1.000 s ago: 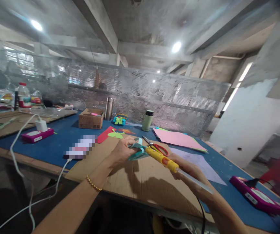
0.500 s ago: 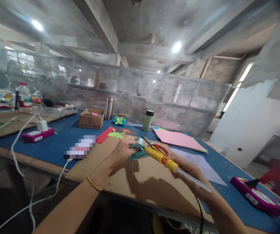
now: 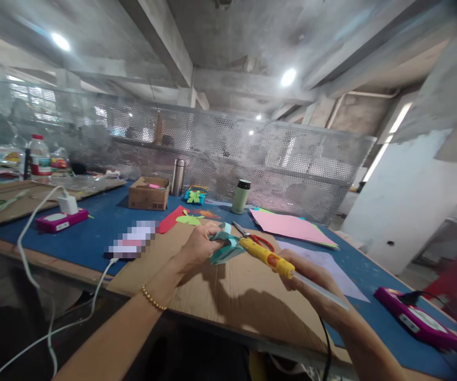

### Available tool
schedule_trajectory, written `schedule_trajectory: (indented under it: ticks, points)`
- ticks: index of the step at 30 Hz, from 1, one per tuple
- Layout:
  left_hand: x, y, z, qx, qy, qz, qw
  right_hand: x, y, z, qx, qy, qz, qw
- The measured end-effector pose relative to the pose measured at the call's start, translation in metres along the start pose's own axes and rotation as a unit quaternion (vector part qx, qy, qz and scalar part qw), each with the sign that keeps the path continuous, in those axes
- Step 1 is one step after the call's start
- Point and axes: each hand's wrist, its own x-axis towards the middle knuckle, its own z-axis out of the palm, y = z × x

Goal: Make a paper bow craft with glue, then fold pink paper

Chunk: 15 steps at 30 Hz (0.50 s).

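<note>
Left forearm slants in from lower left of frame, left hand (image 3: 201, 244) near center, over cardboard sheet (image 3: 149, 264). I see its grip pinched onto pale blue paper piece (image 3: 227, 252), just right of center. Right arm angles in from lower right; right hand (image 3: 310, 272) has grip wrapped round yellow glue gun (image 3: 266, 256), some fingers hidden from me. Gun tip aims up-left at paper piece; whether touching, I cannot tell. Red-handled scissors (image 3: 267, 243) lie just beyond gun on worktop (image 3: 89, 241).
</note>
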Motion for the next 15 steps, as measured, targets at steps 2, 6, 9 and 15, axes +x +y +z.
schedule_trajectory:
  ticks: [2,6,9,15]
  points:
    - [0.000,0.002,0.000,-0.004,0.006,-0.005,1.000,0.000,-0.001,-0.001,0.003,-0.002,-0.001,1.000]
    - [0.002,0.004,-0.002,-0.018,0.022,-0.007,1.000,-0.003,-0.003,-0.003,0.005,-0.001,0.001,1.000]
    - [0.003,0.003,-0.003,-0.024,0.023,-0.008,0.999,-0.010,0.005,-0.009,-0.001,0.027,-0.003,1.000]
    - [0.003,0.004,-0.005,-0.025,0.020,0.000,0.999,-0.031,0.039,-0.041,-0.062,0.136,0.036,0.988]
